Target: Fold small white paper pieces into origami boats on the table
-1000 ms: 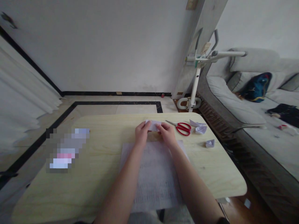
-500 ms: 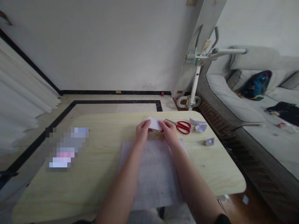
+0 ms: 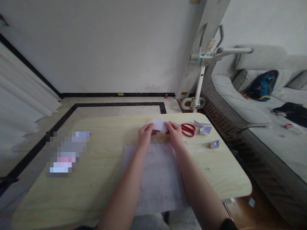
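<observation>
A small white piece of paper (image 3: 160,124) is held up between both hands, just above the far part of the table. My left hand (image 3: 145,133) pinches its left side, thumb on the near face. My right hand (image 3: 174,132) grips the right side in the same way. Whether the paper is folded in layers I cannot tell. Beneath my forearms lies a large printed sheet (image 3: 161,175). Red-handled scissors (image 3: 188,129) rest right beside my right hand, their blades partly hidden by it.
Folded white paper shapes (image 3: 205,130) lie right of the scissors, with a smaller paper boat-like piece (image 3: 215,144) nearer me. A blurred-out object (image 3: 66,153) is on the left of the wooden table (image 3: 103,179). Beyond stand exercise equipment (image 3: 198,83) and a grey sofa (image 3: 240,105).
The paper has risen slightly and tilted, showing a bit more of its face. Both hands keep their hold with small finger shifts. The view has moved a little.
</observation>
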Motion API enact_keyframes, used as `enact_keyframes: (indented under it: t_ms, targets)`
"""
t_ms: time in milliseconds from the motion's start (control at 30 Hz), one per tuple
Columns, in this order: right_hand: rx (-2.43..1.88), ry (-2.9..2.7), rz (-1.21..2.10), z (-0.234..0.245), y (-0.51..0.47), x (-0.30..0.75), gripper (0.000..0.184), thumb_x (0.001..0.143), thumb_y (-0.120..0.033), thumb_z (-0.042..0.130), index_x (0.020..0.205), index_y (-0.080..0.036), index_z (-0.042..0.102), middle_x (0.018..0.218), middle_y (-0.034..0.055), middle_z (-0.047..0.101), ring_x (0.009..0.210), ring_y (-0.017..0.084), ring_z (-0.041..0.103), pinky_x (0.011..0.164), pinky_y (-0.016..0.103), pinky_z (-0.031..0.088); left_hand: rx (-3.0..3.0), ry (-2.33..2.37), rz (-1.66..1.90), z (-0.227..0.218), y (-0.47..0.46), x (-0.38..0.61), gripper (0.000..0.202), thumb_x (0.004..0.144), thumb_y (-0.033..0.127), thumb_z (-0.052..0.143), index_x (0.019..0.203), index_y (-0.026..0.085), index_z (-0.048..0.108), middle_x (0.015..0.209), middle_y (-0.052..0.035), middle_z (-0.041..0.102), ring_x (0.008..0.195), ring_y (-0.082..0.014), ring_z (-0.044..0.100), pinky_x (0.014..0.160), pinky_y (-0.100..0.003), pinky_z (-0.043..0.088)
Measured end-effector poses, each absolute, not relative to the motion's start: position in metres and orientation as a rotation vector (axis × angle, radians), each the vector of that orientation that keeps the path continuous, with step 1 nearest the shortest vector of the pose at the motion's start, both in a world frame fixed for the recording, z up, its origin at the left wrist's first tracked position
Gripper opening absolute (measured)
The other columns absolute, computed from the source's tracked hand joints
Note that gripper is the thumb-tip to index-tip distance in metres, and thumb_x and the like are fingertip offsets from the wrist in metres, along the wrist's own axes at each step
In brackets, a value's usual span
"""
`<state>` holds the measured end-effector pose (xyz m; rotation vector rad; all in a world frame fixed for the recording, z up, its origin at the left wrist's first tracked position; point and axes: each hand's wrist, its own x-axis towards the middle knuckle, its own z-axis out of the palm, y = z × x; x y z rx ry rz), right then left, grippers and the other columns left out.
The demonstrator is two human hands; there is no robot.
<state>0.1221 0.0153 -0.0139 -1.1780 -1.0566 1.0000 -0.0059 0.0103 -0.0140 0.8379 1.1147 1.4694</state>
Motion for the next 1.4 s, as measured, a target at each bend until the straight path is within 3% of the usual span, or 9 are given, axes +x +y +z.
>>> enact_keyframes:
  t_ms: [733,967,1400]
  targets:
    - [-1.189,-0.892,0.967,-0.0091,0.0161,0.1233,0.033,0.072,-0.048,0.062,0.068,-0.016,0.064,0.048,-0.0033,0.049,0.045,0.01,0.041,0.043,0.023,0.03,0.874,0.827,1.304,-0.0165,0.007,-0.0051,0.039,0.07,0.041,0.066,0.094,0.011,0.067,0.087,-0.0098,0.07,0.063,-0.0163,0.065,0.063,-0.03,0.051]
    - [-1.177,-0.954,0.981,-0.0106,0.016,0.1232,0.033,0.073,-0.049,0.06,0.07,-0.016,0.064,0.049,-0.0035,0.048,0.045,0.01,0.041,0.045,0.023,0.032,0.97,1.019,1.291,-0.0133,0.0036,-0.0025,0.035,0.069,0.043,0.066,0.082,0.01,0.069,0.08,-0.0106,0.07,0.063,-0.0177,0.065,0.063,-0.03,0.052]
    - [-1.183,-1.145,0.963,-0.0131,0.0139,0.1225,0.032,0.075,-0.048,0.058,0.063,-0.018,0.057,0.048,-0.0047,0.046,0.045,0.01,0.04,0.047,0.023,0.031,0.918,1.047,1.332,-0.017,0.0078,-0.004,0.038,0.068,0.044,0.068,0.081,0.008,0.068,0.08,-0.0117,0.07,0.058,-0.0149,0.064,0.059,-0.028,0.052]
